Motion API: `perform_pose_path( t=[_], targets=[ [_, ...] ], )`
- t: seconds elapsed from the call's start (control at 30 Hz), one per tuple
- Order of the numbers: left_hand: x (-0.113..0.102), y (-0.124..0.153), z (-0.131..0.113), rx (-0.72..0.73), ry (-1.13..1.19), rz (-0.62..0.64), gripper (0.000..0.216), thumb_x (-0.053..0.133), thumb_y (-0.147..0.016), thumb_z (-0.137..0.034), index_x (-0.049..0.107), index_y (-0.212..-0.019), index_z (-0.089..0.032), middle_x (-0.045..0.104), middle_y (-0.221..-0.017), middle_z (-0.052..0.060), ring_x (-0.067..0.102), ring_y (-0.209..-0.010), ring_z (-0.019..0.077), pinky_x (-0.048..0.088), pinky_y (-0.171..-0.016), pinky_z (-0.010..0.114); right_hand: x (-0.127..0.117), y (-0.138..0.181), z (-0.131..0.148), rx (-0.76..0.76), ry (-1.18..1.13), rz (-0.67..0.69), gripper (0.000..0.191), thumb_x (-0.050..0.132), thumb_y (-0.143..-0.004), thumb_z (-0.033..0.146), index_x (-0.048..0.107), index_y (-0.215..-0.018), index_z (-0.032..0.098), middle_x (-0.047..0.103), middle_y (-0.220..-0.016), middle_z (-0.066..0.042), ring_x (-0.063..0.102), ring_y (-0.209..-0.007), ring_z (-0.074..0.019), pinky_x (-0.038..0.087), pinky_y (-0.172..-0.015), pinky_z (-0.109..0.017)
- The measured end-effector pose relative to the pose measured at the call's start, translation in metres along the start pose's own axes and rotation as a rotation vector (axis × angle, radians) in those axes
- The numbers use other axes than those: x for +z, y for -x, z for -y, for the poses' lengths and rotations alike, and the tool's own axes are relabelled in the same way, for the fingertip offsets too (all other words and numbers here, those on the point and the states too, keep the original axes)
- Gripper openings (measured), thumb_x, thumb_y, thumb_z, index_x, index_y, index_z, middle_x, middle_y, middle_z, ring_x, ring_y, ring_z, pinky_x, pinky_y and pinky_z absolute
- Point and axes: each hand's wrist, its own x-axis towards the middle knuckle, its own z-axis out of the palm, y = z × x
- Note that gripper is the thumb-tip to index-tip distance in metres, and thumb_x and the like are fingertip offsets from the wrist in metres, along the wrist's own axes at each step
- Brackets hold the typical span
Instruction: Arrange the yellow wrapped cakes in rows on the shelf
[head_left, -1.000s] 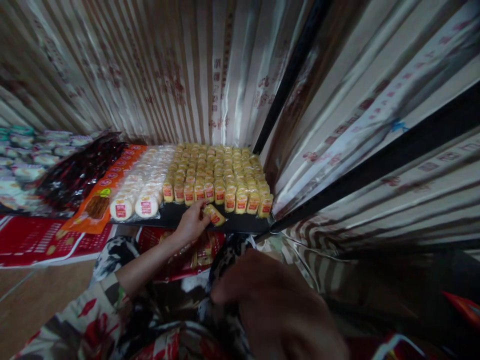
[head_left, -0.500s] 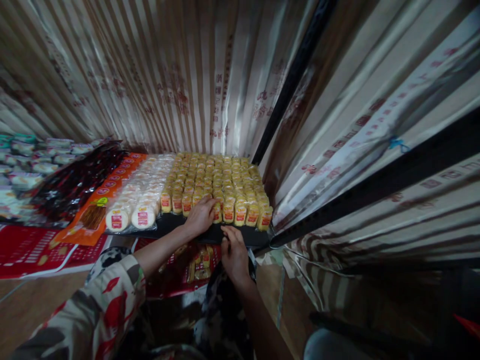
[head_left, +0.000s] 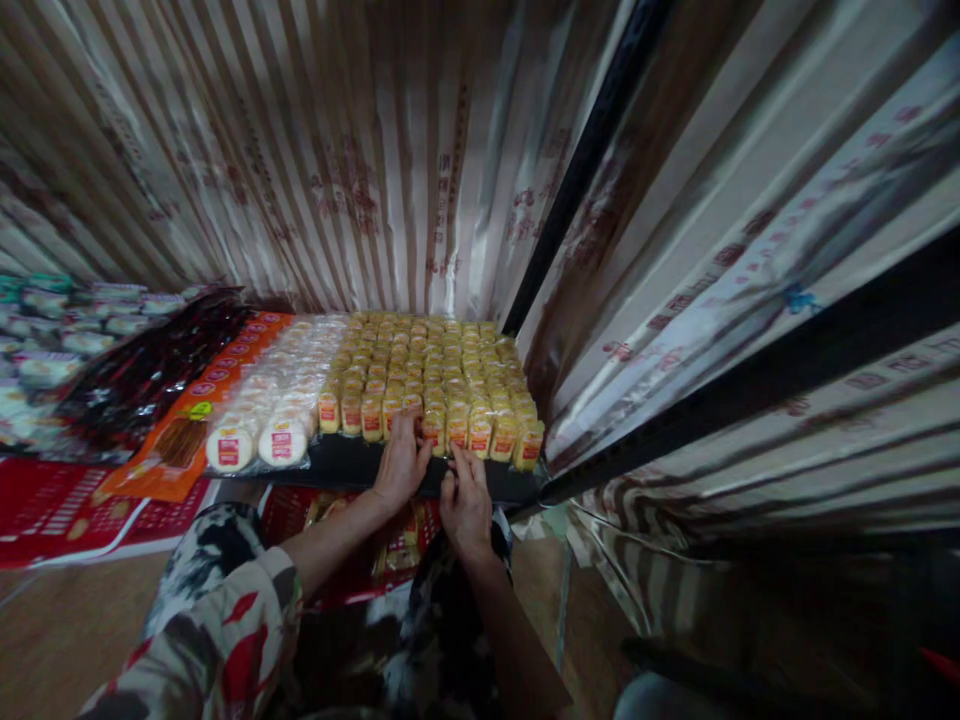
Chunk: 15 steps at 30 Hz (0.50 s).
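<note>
Yellow snack packets (head_left: 435,372) with red labels stand in tight rows on a dark shelf (head_left: 352,462), filling its right end up to the striped wall. Left hand (head_left: 401,462) lies at the front row, fingers spread loosely over the packets near the middle; a second ago it pinched a single loose packet lying on the shelf edge, and that packet now seems to stand in the row. Whether the grip closes on anything now, cannot tell; the fingers hide it. Right hand (head_left: 465,500) has come up from close under the camera, where it was a blurred dark shape, and now rests just beside the left, fingertips touching the front row, flat and holding nothing. Both hands nearly touch each other.

Left of the yellow packets: round white cakes (head_left: 259,425) in clear wrap, two red-labelled faces at the front. Next, an orange package (head_left: 184,425) lying flat, then dark glossy packets (head_left: 142,365), then pale green-topped packs (head_left: 45,335) at far left. Red printed cardboard (head_left: 67,510) sits below the shelf. Walls all round are shiny striped wrapping sheets (head_left: 375,150) with red characters; a black post (head_left: 592,140) runs up from the shelf corner. Floor is brown. Light is dim.
</note>
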Motion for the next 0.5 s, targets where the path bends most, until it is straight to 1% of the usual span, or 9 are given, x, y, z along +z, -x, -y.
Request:
perform_pose_path(
  t=[0.07,0.17,0.27,0.37,0.5],
  targets=[
    [0.003,0.007,0.003,0.02,-0.03,-0.006,0.028,0.048,-0.082,-0.015,0.043,-0.109,-0.018,0.05,-0.102,0.008,0.052,-0.095,0.0192,0.048,-0.08,0.034,0.0,0.0,-0.001,-0.006,0.015,-0.002,0.049,0.033,-0.084,0.017,0.042,-0.132,0.022,0.051,-0.116,-0.01,0.055,-0.102,-0.0178,0.047,-0.087,-0.033],
    [0.009,0.011,0.007,0.024,-0.051,-0.015,0.024,0.048,-0.083,-0.017,0.044,-0.107,-0.018,0.053,-0.097,0.007,0.053,-0.093,0.0191,0.047,-0.081,0.035,0.001,0.0,-0.001,-0.002,0.035,-0.001,0.05,0.032,-0.085,0.018,0.041,-0.133,0.022,0.051,-0.113,-0.01,0.056,-0.101,-0.018,0.047,-0.088,-0.034],
    [0.014,0.009,0.01,0.012,-0.043,-0.009,0.024,0.048,-0.084,-0.017,0.044,-0.108,-0.017,0.054,-0.096,0.007,0.055,-0.089,0.0181,0.048,-0.081,0.034,0.002,-0.001,0.0,0.02,0.051,0.003,0.05,0.031,-0.085,0.018,0.041,-0.133,0.02,0.051,-0.114,-0.011,0.056,-0.099,-0.0185,0.046,-0.088,-0.034],
    [0.017,0.006,0.01,0.004,-0.051,0.016,0.026,0.047,-0.084,-0.017,0.045,-0.11,-0.018,0.054,-0.099,0.007,0.054,-0.093,0.0187,0.047,-0.082,0.034,0.004,-0.003,-0.001,0.042,0.08,0.004,0.05,0.033,-0.083,0.017,0.043,-0.132,0.02,0.053,-0.112,-0.011,0.057,-0.097,-0.0188,0.046,-0.086,-0.034],
    [0.017,0.004,0.008,-0.028,-0.044,0.039,0.027,0.046,-0.084,-0.017,0.045,-0.112,-0.018,0.054,-0.102,0.008,0.053,-0.098,0.0195,0.047,-0.082,0.034,0.005,-0.004,-0.001,0.065,0.072,-0.031,0.048,0.033,-0.082,0.016,0.047,-0.128,0.02,0.056,-0.108,-0.009,0.058,-0.09,-0.017,0.047,-0.083,-0.031]
  ],
)
